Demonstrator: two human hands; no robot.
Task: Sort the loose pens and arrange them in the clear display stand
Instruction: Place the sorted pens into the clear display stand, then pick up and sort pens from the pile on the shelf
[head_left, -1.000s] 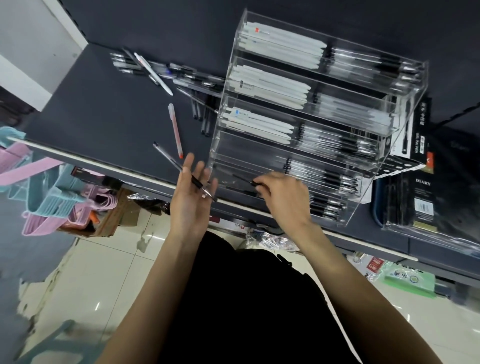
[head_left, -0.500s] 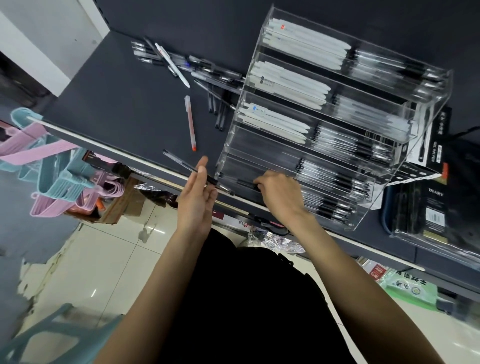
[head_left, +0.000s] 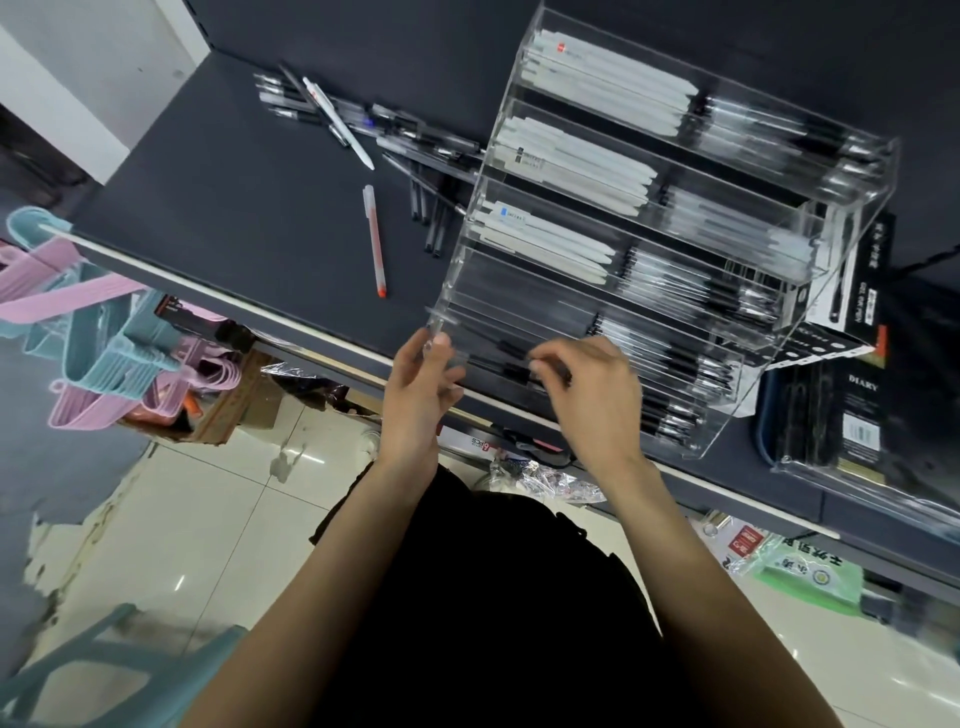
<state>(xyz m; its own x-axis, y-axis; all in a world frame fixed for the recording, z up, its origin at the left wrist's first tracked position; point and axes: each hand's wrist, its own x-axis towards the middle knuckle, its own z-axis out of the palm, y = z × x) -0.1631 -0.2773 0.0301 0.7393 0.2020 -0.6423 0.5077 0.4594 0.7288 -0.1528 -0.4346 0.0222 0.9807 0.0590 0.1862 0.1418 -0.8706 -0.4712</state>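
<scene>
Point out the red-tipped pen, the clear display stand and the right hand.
red-tipped pen (head_left: 375, 244), head view, mid barrel.
clear display stand (head_left: 857, 171), head view, top right wall.
right hand (head_left: 592, 395), head view, back of hand.

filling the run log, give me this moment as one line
phase: loading lowest tier | left hand: at clear display stand front corner | right hand: pinching black pen | loose pens: on shelf

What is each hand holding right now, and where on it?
The right hand pinches a black pen near its right end. What the left hand holds cannot be told.
</scene>
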